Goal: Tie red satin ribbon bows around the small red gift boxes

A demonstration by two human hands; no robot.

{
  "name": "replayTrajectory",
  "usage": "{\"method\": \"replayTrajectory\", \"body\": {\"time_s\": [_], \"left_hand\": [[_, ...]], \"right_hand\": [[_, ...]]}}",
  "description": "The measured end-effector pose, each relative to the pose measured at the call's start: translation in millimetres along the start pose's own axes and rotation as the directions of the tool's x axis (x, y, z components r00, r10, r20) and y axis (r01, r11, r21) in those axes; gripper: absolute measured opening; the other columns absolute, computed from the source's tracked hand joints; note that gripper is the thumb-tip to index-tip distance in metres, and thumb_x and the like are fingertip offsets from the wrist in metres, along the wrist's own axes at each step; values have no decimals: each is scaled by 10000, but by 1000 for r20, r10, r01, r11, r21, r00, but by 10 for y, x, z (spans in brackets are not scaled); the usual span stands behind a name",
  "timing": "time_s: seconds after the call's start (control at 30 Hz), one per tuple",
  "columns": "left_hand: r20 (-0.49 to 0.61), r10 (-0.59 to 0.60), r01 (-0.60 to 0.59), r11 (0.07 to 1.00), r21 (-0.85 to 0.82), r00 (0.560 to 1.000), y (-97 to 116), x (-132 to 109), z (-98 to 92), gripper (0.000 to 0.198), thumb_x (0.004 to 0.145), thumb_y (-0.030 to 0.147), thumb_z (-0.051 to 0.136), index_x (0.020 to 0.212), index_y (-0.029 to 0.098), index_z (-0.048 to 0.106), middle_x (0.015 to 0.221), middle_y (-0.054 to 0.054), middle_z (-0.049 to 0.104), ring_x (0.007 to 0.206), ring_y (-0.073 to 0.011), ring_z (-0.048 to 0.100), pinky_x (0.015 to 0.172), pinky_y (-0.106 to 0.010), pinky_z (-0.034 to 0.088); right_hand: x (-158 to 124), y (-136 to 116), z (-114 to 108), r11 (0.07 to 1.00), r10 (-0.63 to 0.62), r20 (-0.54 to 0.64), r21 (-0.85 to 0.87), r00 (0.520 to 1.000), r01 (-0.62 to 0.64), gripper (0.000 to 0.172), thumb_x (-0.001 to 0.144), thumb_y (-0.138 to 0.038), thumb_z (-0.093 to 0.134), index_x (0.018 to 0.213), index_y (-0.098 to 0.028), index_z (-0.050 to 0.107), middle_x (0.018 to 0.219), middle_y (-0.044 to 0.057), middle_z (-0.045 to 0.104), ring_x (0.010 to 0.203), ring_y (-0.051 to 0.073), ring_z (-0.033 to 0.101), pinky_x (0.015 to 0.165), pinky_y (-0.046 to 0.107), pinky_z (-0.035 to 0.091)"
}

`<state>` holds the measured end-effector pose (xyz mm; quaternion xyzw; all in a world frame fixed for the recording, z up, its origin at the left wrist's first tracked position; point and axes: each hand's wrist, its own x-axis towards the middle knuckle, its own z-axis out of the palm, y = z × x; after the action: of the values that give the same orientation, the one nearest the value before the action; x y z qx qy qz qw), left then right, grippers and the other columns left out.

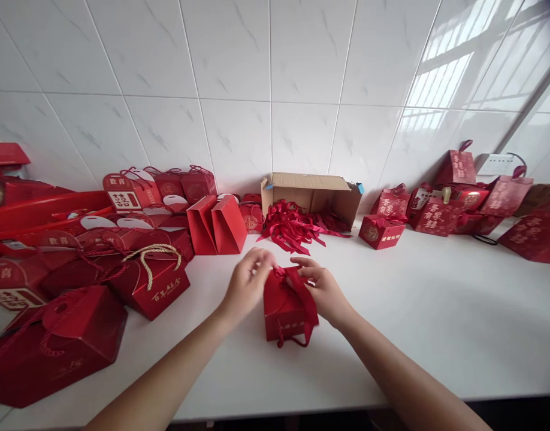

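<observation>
A small red gift box (275, 317) with gold lettering stands in front of me on the white table. Red satin ribbon (308, 302) is gathered at the top of the box, and one tail hangs down its right front side. At the top left of the box, my left hand (248, 280) has its fingers curled into a pinch beside the ribbon; the fingertips are blurred, so what they grip is unclear. My right hand (325, 292) pinches the ribbon at the top right, forefinger partly stretched out. A dark red cord (297, 342) hangs at the box's lower front.
Behind the box, loose red ribbons (293, 227) spill from an open cardboard box (311, 182). Many red gift boxes (153, 281) crowd the left, beside two open red boxes (227, 224). A finished-looking small box (381, 232) and several bags (437, 212) stand right, near a power strip (495, 163).
</observation>
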<state>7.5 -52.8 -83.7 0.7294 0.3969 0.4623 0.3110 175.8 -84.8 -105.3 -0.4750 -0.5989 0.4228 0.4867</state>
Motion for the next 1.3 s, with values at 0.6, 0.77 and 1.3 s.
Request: {"method": "replayTrajectory", "body": {"time_s": [0.6,0.77,1.3], "left_hand": [[255,112,-169,963,212,960,26,-105,32,24,734,184,583,749,196,569,785,-16,590,778,-156,550,755,-279,457],[239,103,-158,962,225,966,34,-79,-6,47,742,172,588,773,193,616,799,-8,622,795,-150,567,744,-267,456],[306,40,-106,974,200,951,-19,-81,-8,83,775,176,564,766,187,645,810,-14,591,789,-142,560,738,-261,459]], "right_hand": [[10,41,47,986,88,-14,145,996,-85,249,745,-199,522,499,-211,486,856,76,629,1352,227,253,981,359,331],[0,31,29,970,81,60,226,995,-92,261,778,-243,556,520,-213,530,802,80,629,1377,206,178,1031,361,256],[71,67,-27,982,-63,-222,-189,973,20,205,709,-368,616,782,-187,553,898,39,655,830,199,623,685,302,466]]}}
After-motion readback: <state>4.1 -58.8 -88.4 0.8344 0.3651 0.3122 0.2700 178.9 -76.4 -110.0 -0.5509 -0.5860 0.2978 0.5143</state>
